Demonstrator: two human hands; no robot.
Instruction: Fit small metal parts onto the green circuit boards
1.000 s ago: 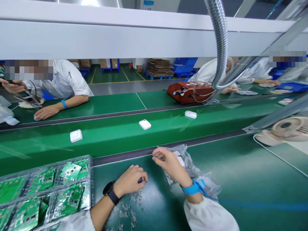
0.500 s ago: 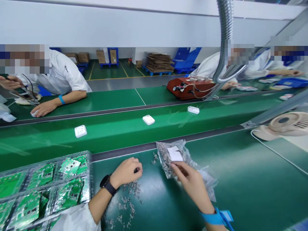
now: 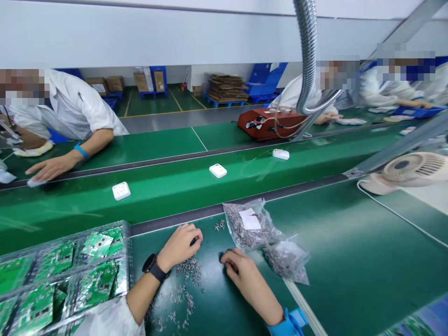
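My left hand [image 3: 180,245] rests on the green mat as a loose fist with something small and dark in it, a black watch on its wrist. Small metal parts [image 3: 187,270] lie scattered just below it. My right hand [image 3: 241,275], fingers curled, presses on the mat beside a clear plastic bag [image 3: 250,226] full of the same small parts. A second smaller bag [image 3: 287,261] lies right of that hand. A few loose parts [image 3: 220,225] sit by the belt edge.
Clear trays of green circuit boards [image 3: 63,275] fill the near left. Three white socket units [image 3: 121,190] ride the conveyor belt. People in white coats work across the belt, near a red box [image 3: 269,123]. A small fan [image 3: 406,171] stands at right.
My right hand left the bag and came down to the mat near the left hand. The left hand stayed put. The white units moved right along the belt.
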